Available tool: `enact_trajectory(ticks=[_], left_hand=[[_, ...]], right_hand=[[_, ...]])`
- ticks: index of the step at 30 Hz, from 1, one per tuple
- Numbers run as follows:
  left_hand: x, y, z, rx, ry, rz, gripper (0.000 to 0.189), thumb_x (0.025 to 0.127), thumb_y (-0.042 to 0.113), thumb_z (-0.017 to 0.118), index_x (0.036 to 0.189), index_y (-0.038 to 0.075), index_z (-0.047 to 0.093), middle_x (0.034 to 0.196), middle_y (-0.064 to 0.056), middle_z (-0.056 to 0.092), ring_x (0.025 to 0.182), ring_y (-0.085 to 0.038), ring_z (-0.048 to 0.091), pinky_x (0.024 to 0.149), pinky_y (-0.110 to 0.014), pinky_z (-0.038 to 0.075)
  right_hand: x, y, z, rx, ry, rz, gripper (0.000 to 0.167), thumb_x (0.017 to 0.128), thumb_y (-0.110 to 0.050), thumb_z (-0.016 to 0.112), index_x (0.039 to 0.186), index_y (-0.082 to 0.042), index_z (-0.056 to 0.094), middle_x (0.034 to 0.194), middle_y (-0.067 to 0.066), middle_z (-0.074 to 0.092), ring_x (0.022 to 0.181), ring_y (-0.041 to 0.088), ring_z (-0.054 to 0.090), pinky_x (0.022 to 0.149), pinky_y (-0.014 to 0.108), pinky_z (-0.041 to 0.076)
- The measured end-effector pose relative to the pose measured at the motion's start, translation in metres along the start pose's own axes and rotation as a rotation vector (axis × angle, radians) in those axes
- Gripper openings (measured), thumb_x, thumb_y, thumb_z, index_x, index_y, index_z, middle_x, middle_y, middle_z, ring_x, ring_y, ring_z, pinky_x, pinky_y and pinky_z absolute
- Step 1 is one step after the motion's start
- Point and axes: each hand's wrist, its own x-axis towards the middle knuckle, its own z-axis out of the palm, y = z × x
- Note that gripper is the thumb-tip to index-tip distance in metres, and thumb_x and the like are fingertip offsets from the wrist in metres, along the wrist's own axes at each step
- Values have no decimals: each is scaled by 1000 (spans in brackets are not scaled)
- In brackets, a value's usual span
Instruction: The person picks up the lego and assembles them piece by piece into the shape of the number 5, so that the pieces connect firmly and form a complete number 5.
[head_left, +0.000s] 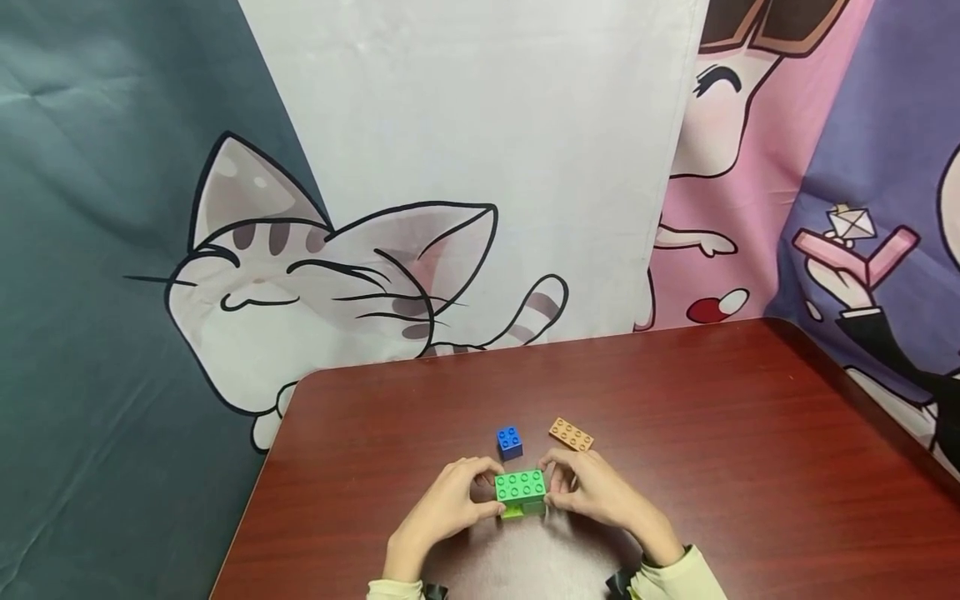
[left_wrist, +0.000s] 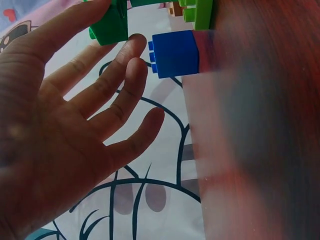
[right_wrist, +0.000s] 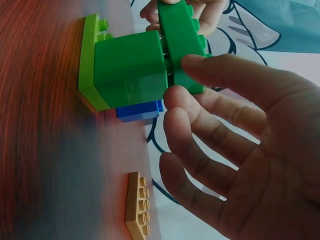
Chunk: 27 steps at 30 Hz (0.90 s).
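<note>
A green eight-stud brick [head_left: 521, 485] is held level between both hands near the table's front. My left hand [head_left: 447, 502] pinches its left end between thumb and index finger. At the other end, my right hand [head_left: 600, 493] pinches it the same way, the remaining fingers loosely bent. Beneath it, a darker green block [right_wrist: 130, 70] stands on a lime green plate [right_wrist: 88, 65]. The right wrist view shows a narrow gap between that block and the held brick. Just behind them sits a blue brick [head_left: 510, 444], touched by neither hand.
A tan eight-stud plate [head_left: 572, 434] lies studs up behind the right hand. All the bricks are on a reddish-brown wooden table [head_left: 360, 450]. A cloth backdrop with cartoon figures [head_left: 315, 300] hangs along the table's far edge.
</note>
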Motion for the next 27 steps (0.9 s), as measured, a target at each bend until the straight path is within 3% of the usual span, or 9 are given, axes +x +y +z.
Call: enact_trajectory(ticks=[8, 16, 27], left_hand=[[0, 2, 0, 20, 30, 2, 30, 73, 18, 80, 101, 16, 68, 89, 13, 63, 79, -3, 53, 70, -23, 46], [1, 3, 2, 37, 42, -27, 29, 70, 18, 82, 97, 15, 71, 84, 13, 63, 75, -7, 55, 66, -21, 44], [1, 3, 4, -20, 51, -18, 28, 69, 13, 82, 94, 17, 69, 81, 13, 63, 72, -10, 60, 63, -22, 47]], right_hand=[[1, 3, 2, -28, 6, 2, 26, 73, -2, 70, 95, -10, 60, 69, -11, 58, 63, 2, 55, 57, 23, 49], [0, 3, 5, -14, 8, 15, 26, 72, 0, 70, 94, -12, 61, 89, 0, 66, 79, 17, 66, 71, 31, 53], [2, 9, 5, 59, -4, 21, 27, 70, 2, 69, 91, -13, 62, 85, -3, 66, 77, 11, 64, 69, 29, 53]])
